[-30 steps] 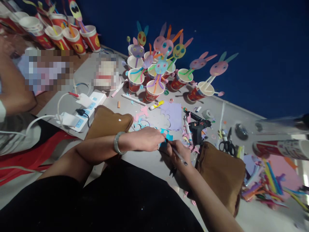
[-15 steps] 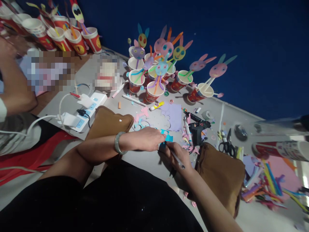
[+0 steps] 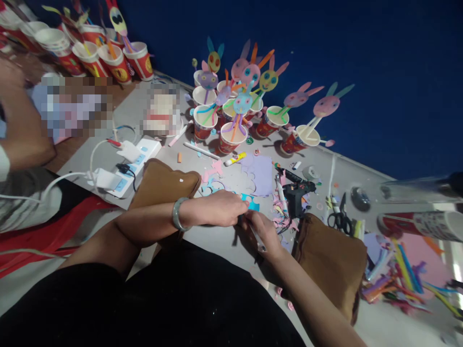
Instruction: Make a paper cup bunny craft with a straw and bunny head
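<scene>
My left hand (image 3: pixel 224 208), with a grey bangle (image 3: pixel 177 214) at the wrist, is closed over the table's near middle. What its fingers pinch is hidden. A bright blue piece of paper (image 3: pixel 254 204) shows at its fingertips. My right hand (image 3: pixel 265 232) is closed around a slim pen (image 3: pixel 257 237) with a pale barrel, whose front end is tucked in by the left fingers. The two hands touch or nearly touch. Beyond them lie a scalloped lilac sheet (image 3: pixel 261 173) and a yellow marker (image 3: pixel 235 159).
Paper cups (image 3: pixel 233 137) with animal-faced spoons stand at the back. A black glue gun (image 3: pixel 294 195) and scissors (image 3: pixel 340 218) lie right. Brown cushioned pads (image 3: pixel 333 265) flank me. A power strip (image 3: pixel 133 166) and another person's arm (image 3: pixel 27 115) are on the left.
My right hand has shifted slightly left with the pen, bringing its front end in against my left fingers. My left hand has stayed almost still.
</scene>
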Tool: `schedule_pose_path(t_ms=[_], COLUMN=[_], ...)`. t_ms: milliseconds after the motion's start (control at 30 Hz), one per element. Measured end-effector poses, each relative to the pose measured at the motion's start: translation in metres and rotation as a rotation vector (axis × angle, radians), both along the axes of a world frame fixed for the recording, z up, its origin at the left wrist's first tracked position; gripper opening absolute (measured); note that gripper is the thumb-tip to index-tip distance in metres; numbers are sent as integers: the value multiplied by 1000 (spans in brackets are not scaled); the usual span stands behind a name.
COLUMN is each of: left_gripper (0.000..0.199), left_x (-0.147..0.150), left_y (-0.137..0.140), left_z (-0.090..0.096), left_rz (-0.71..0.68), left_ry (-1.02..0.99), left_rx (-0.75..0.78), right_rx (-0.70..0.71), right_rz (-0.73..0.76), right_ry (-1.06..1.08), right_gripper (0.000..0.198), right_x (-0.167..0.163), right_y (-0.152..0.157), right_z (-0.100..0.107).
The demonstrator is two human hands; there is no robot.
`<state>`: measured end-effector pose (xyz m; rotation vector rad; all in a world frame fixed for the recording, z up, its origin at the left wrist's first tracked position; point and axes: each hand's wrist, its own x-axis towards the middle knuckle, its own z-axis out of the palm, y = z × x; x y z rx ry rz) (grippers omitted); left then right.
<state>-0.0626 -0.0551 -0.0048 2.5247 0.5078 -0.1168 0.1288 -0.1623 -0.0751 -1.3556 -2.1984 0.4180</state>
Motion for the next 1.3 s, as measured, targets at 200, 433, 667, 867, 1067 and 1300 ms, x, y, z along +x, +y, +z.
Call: schedule_pose_path(t_ms=[200, 433, 667, 867, 1067, 1300], left_gripper=[17, 21, 12, 11, 13, 15], left_x=[0, 0, 6, 11, 12, 11], left_y=[1, 3, 9, 13, 13, 14], left_z=[-3, -1, -8, -17, -20, -20], left_rz=[-11, 5, 81, 293, 394, 383], left_ry=[-32, 17, -58, -168, -153, -101], left_rx=[5, -4, -46, -56, 15, 41], right_rx=[54, 82, 190, 53, -1, -143], right_rz=[30, -87, -385, -283, -191, -431], right_ry=[-73, -48, -21, -22, -105, 131], right_gripper=[9, 3, 12, 20, 26, 31], right_x=[-5, 2, 10, 8, 3, 17], right_y=[8, -3, -9, 14, 30, 23], right_z=[6, 5, 11, 19, 11, 25])
